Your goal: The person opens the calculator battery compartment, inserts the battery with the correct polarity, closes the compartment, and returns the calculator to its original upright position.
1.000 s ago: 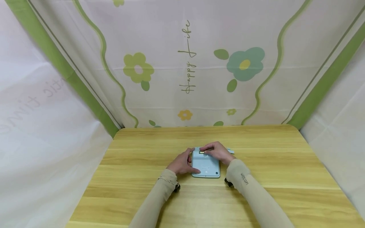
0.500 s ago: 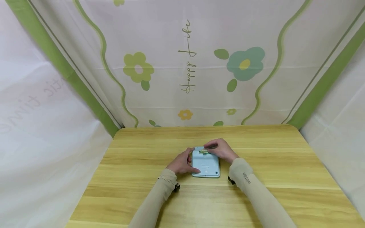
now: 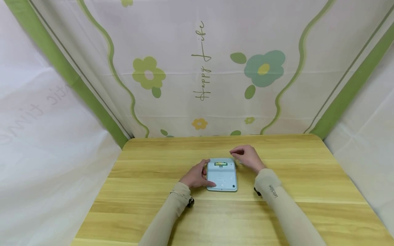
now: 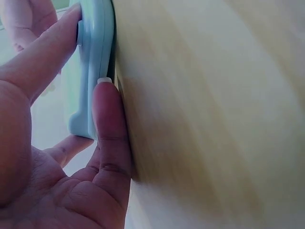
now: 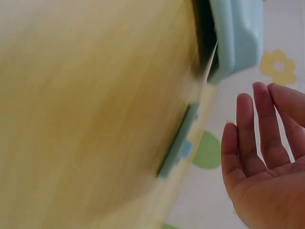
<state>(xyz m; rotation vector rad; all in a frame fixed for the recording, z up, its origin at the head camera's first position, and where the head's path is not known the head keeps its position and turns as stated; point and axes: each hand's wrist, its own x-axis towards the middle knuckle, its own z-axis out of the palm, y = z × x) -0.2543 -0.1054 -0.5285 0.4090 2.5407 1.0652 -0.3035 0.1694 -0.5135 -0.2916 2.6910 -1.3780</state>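
A light-blue flat device [image 3: 221, 177] lies on the table with its back up. In its uncovered compartment near the far edge sits a green-gold battery [image 3: 220, 164]. My left hand [image 3: 196, 176] grips the device's left side, with the thumb on the near left part of the back and fingertips at the side edge. To the right of the device's far corner, my right hand [image 3: 247, 158] is raised off it, thumb and index tips touching, other fingers loosely extended, nothing visible between them. Below this hand a small light-blue battery cover [image 5: 177, 143] lies on the table, mostly hidden in the head view.
The wood-grain table [image 3: 147, 212] extends around the device on all sides. A floral curtain [image 3: 197, 68] hangs right behind the table's far edge, and white cloth [image 3: 46, 136] drapes along both sides.
My right hand has lifted off the battery compartment and moved right and away, which uncovers the battery. My left hand and the device have stayed in place.
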